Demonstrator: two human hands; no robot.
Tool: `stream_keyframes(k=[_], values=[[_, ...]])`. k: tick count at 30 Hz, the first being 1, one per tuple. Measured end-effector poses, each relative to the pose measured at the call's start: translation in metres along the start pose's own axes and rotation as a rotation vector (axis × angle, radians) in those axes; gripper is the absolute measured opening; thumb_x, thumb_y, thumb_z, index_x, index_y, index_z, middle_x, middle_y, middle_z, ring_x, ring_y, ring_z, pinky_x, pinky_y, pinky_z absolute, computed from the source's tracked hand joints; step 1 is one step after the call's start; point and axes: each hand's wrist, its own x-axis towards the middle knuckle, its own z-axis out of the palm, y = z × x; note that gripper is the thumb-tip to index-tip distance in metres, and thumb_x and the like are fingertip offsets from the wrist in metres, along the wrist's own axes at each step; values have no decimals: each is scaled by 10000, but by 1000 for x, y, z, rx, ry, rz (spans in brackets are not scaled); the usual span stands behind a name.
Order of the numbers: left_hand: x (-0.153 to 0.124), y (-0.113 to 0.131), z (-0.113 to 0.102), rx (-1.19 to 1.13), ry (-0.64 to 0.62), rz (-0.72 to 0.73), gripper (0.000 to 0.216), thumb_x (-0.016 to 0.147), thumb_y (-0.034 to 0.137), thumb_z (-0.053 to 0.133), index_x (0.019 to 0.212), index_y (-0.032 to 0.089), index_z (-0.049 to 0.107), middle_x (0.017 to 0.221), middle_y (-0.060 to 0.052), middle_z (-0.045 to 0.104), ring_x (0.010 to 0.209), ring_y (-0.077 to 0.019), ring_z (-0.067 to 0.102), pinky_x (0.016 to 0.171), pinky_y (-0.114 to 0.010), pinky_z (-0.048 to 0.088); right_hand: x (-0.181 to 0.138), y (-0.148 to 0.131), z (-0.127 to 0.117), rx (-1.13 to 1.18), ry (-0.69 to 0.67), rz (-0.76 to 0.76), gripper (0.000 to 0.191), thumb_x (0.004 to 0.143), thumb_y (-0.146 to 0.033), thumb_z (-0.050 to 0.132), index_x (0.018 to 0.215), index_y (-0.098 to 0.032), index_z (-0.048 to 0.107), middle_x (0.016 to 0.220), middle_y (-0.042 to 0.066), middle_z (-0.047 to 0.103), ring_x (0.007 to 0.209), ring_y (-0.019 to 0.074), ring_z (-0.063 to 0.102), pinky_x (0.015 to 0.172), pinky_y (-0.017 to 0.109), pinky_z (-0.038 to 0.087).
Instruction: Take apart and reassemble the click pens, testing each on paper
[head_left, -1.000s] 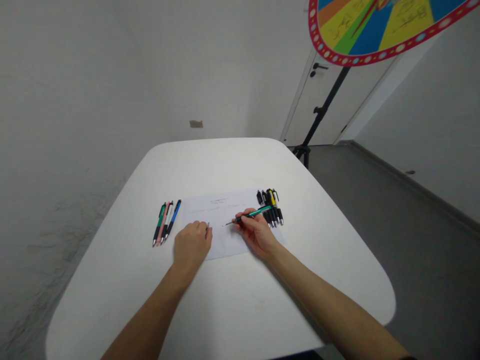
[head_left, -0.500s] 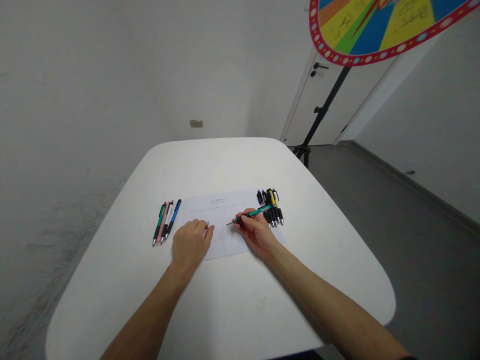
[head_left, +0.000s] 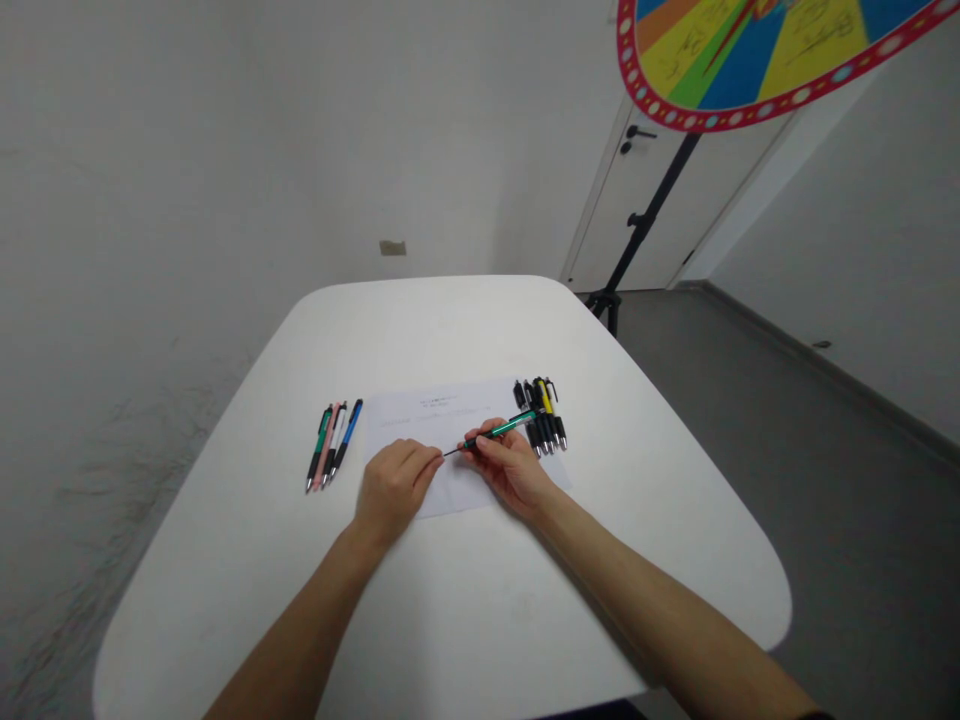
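My right hand (head_left: pixel 507 467) pinches a green pen (head_left: pixel 501 429) over a white sheet of paper (head_left: pixel 445 410) on the white table (head_left: pixel 450 590). The pen's thin tip points left toward my left hand (head_left: pixel 395 487). My left hand's fingertips are pinched together right at that tip; a small part seen in them earlier is now hidden. A bunch of black and yellow pens (head_left: pixel 543 414) lies just right of the paper. A row of green, pink, white and blue pens (head_left: pixel 332 443) lies left of it.
A colourful prize wheel (head_left: pixel 757 55) on a black stand (head_left: pixel 637 240) stands behind the table's right side, before a white door (head_left: pixel 660 210). White walls close in left and behind. Grey floor lies to the right.
My left hand has moved right from the paper until its fingertips meet the pen's tip. The right hand has tilted the pen slightly toward it.
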Motion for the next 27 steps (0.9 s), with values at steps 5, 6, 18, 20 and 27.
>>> stream_keyframes(k=[5, 6, 18, 20, 27], values=[[1, 2, -1, 0, -12, 23, 161, 934, 245, 519, 878, 179, 655, 766, -38, 659, 747, -162, 598, 699, -293, 479, 0, 0, 0, 1, -14, -6, 313, 630, -195, 847, 809, -204, 591, 805, -22, 711, 804, 132, 701, 732, 241, 568], [2, 2, -2, 4, -24, 20, 167, 934, 242, 515, 869, 180, 656, 762, -38, 658, 746, -163, 598, 701, -295, 479, -1, -1, 1, 0, -13, -5, 314, 628, -197, 848, 808, -204, 591, 804, -22, 710, 801, 132, 701, 730, 239, 568], [3, -20, -29, -129, 151, -330, 168, 844, 225, 510, 687, 194, 562, 646, 5, 588, 615, -133, 520, 587, -273, 418, 1, 0, -2, 12, 45, -52, 310, 615, -198, 854, 785, -206, 595, 791, -11, 716, 775, 141, 699, 698, 253, 566], [2, -22, -29, -79, 236, -357, 169, 854, 226, 511, 693, 197, 554, 637, 17, 572, 595, -126, 507, 580, -266, 412, 1, 0, -2, 13, 50, -47, 319, 607, -205, 859, 787, -208, 596, 792, -14, 717, 781, 142, 701, 699, 251, 563], [0, -13, -19, 321, 145, -87, 193, 868, 201, 513, 681, 191, 561, 652, -30, 599, 666, -174, 560, 651, -309, 418, 1, 0, -2, 13, 40, -50, 321, 602, -206, 859, 782, -205, 594, 784, -17, 718, 769, 141, 706, 689, 243, 561]])
